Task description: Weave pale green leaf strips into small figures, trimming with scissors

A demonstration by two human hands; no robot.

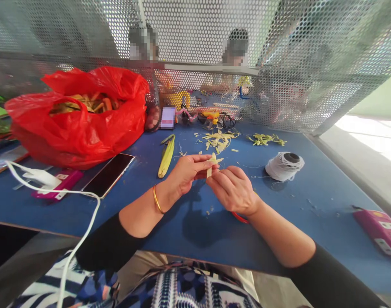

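In front of me, my left hand (pixel 187 173) pinches a small folded piece of pale husk strips (pixel 213 161) between thumb and fingers. Several strip ends stick out of it in different directions. My right hand (pixel 232 188) is closed at the lower end of the same piece, its fingers curled, with the fingertips partly hidden. Left of my hands lies a yellow-green corn husk bundle (pixel 166 158). Just beyond them are loose pale cut strips (pixel 219 140) and a small pile of greenish knotted pieces (pixel 266 139). A spool of white thread (pixel 285 166) stands to the right.
A red plastic bag (pixel 118 124) of dried husks fills the left. Near it lie a dark-screened phone (pixel 110 174) and a purple power strip (pixel 59 184) with a white cable (pixel 86 226). Another purple power strip (pixel 379 231) is far right. A perforated metal screen (pixel 198 38) backs the blue table (pixel 278 214); people sit behind it.
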